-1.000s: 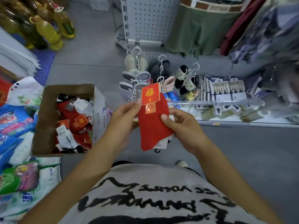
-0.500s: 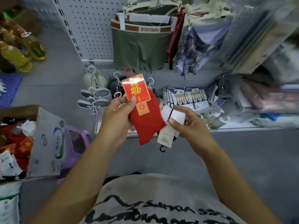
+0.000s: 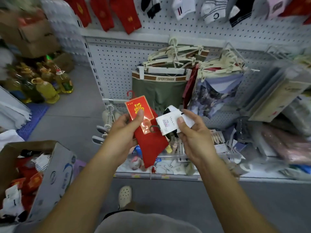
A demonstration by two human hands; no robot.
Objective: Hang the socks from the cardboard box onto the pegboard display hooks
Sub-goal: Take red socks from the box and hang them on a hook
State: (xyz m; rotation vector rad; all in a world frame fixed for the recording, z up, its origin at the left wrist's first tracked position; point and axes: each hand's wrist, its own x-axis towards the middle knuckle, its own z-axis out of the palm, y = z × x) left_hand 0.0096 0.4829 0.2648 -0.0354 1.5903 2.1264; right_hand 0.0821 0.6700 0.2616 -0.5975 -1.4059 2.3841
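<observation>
2 hands raised before a white pegboard [image 3: 117,61]. the left hand [image 3: 123,132] pinches a red sock pair [image 3: 151,147] by its card, thumb on the front. the sock hangs down and slightly right, and its red hook [image 3: 130,94] points up at the board. the right hand [image 3: 193,133] grips a white-tagged sock pair [image 3: 168,123] just beside it. matching red socks [image 3: 117,12] hang well above, nearer the left hand. the cardboard box [image 3: 55,179] sits at lower left.

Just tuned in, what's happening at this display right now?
A person faces the pegboard. Their left hand grips a red sock pair by its red-and-gold card; the right hand pinches a white-and-black sock pair by its white label. Neither is hung yet. More socks lie in the cardboard box at lower left.
</observation>
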